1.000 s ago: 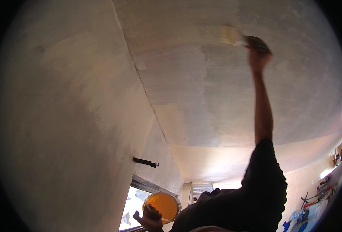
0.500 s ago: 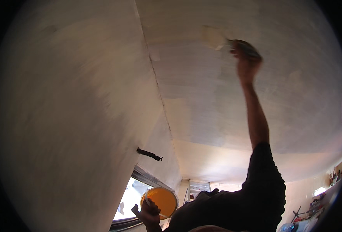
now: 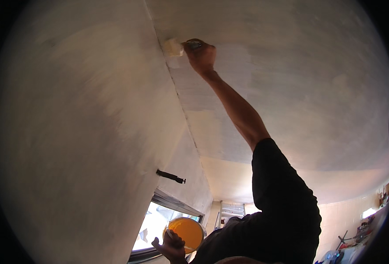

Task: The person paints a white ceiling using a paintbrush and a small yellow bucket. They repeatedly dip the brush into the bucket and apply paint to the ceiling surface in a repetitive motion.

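High up, my right hand is closed round the handle of a wide paintbrush. Its pale bristles touch the ceiling right beside the seam where it meets the wall on the left. Low in the picture, my left hand grips a round bucket at its near side, fingers curled and thumb sticking out. The bucket is yellow-orange inside; what it contains is hard to make out.
A dark bracket juts from the wall above a bright dark-framed window. Behind my body stands a metal ladder. Cluttered items line the lower right.
My right hand has swept the paintbrush leftward along the ceiling to the wall seam. The left hand with the bucket has shifted only slightly in the picture.
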`<action>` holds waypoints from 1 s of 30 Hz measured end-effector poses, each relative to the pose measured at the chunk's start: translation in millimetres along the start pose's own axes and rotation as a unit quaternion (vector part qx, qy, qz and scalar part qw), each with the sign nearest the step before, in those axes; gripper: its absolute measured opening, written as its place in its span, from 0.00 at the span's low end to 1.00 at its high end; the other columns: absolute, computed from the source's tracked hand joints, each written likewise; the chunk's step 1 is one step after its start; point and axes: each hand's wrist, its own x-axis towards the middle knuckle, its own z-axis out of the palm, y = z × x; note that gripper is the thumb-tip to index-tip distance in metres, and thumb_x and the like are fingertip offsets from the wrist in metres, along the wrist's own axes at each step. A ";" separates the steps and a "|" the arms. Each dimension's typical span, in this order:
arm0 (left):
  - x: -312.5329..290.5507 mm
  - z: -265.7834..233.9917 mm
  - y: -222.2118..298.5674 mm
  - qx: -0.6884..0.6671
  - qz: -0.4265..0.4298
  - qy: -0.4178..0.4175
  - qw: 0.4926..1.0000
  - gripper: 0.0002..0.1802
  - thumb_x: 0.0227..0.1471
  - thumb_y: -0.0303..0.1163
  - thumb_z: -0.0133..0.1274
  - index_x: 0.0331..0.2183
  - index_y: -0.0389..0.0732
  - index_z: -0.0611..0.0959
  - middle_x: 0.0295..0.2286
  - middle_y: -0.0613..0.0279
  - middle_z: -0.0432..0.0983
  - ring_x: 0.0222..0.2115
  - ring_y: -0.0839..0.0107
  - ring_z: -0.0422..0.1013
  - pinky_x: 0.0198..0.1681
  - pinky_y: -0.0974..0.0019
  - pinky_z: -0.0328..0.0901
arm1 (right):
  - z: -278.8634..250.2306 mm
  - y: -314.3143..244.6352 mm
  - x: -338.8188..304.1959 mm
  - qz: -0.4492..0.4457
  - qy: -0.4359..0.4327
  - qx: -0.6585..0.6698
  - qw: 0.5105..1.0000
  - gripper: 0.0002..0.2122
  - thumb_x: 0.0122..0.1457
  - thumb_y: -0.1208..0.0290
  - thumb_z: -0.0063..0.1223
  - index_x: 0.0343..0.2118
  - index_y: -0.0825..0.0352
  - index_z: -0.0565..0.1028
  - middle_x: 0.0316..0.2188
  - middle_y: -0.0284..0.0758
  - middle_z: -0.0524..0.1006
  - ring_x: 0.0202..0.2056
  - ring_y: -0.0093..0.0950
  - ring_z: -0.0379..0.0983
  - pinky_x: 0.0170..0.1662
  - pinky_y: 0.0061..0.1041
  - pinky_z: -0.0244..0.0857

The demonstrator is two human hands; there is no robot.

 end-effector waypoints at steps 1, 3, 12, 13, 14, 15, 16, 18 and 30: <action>3.3 -2.8 0.7 0.001 -0.003 -0.018 1.000 0.36 0.44 0.68 0.37 0.32 0.42 0.74 0.12 0.73 0.60 0.10 0.79 0.54 0.15 0.74 0.47 | -14.5 6.0 4.8 -0.008 0.009 -0.007 1.000 0.08 0.48 0.65 0.61 0.24 0.64 0.81 0.20 0.40 0.79 0.23 0.34 0.78 0.27 0.31 0.71; 4.2 -7.6 2.5 -0.004 -0.008 -0.028 1.000 0.37 0.44 0.68 0.37 0.35 0.41 0.73 0.12 0.73 0.59 0.10 0.79 0.53 0.15 0.73 0.47 | -56.2 13.9 10.3 -0.005 0.018 0.011 1.000 0.07 0.49 0.65 0.62 0.26 0.63 0.82 0.19 0.38 0.79 0.21 0.28 0.78 0.27 0.26 0.70; 27.7 -30.0 -3.3 -0.028 -0.053 -0.062 0.996 0.40 0.45 0.68 0.32 0.39 0.39 0.73 0.13 0.73 0.57 0.10 0.78 0.50 0.14 0.72 0.47 | -357.3 11.1 50.0 -0.089 0.135 -0.273 0.948 0.04 0.52 0.76 0.57 0.27 0.68 0.82 0.26 0.35 0.82 0.24 0.24 0.79 0.28 0.23 0.73; 4.0 1.9 10.1 0.013 -0.018 0.016 1.000 0.38 0.44 0.70 0.38 0.34 0.42 0.74 0.12 0.75 0.51 0.10 0.80 0.45 0.12 0.74 0.40 | -372.6 -3.3 47.2 -0.078 0.140 -0.277 0.948 0.04 0.53 0.76 0.56 0.26 0.68 0.82 0.26 0.35 0.82 0.24 0.23 0.79 0.26 0.21 0.73; 8.9 -0.1 7.7 0.034 0.000 0.027 0.999 0.37 0.44 0.69 0.38 0.34 0.42 0.75 0.12 0.75 0.52 0.10 0.80 0.45 0.12 0.74 0.40 | -389.2 -13.9 44.3 -0.088 0.151 -0.293 0.940 0.05 0.54 0.75 0.56 0.27 0.70 0.81 0.26 0.35 0.82 0.23 0.22 0.78 0.25 0.20 0.72; 15.9 -1.3 4.7 0.055 0.017 0.037 0.998 0.37 0.45 0.69 0.38 0.35 0.43 0.75 0.12 0.76 0.52 0.10 0.80 0.46 0.12 0.74 0.41 | -408.8 -22.1 41.3 -0.146 0.104 -0.404 0.897 0.06 0.55 0.75 0.55 0.28 0.71 0.81 0.25 0.36 0.81 0.23 0.22 0.78 0.24 0.20 0.71; 15.8 5.7 5.9 0.041 0.002 0.048 0.998 0.37 0.45 0.69 0.38 0.35 0.43 0.75 0.12 0.76 0.52 0.10 0.80 0.46 0.12 0.74 0.41 | -393.6 -46.8 32.7 0.034 0.178 -0.234 0.955 0.07 0.55 0.74 0.55 0.29 0.73 0.80 0.23 0.36 0.81 0.22 0.23 0.78 0.22 0.20 0.69; 12.5 20.2 12.6 0.018 -0.034 0.065 0.997 0.36 0.45 0.69 0.38 0.34 0.44 0.76 0.12 0.76 0.53 0.10 0.80 0.46 0.12 0.74 0.41 | -382.6 -65.2 19.4 0.075 0.154 -0.140 0.975 0.06 0.54 0.74 0.56 0.30 0.73 0.80 0.22 0.35 0.80 0.21 0.22 0.76 0.22 0.20 0.67; 11.5 9.7 19.2 0.013 0.002 -0.128 0.992 0.39 0.47 0.67 0.35 0.39 0.39 0.74 0.16 0.72 0.60 0.12 0.79 0.52 0.15 0.73 0.48 | -236.3 -147.3 -128.3 0.424 -0.416 0.284 0.753 0.05 0.48 0.82 0.60 0.28 0.76 0.79 0.21 0.39 0.79 0.20 0.24 0.76 0.24 0.22 0.72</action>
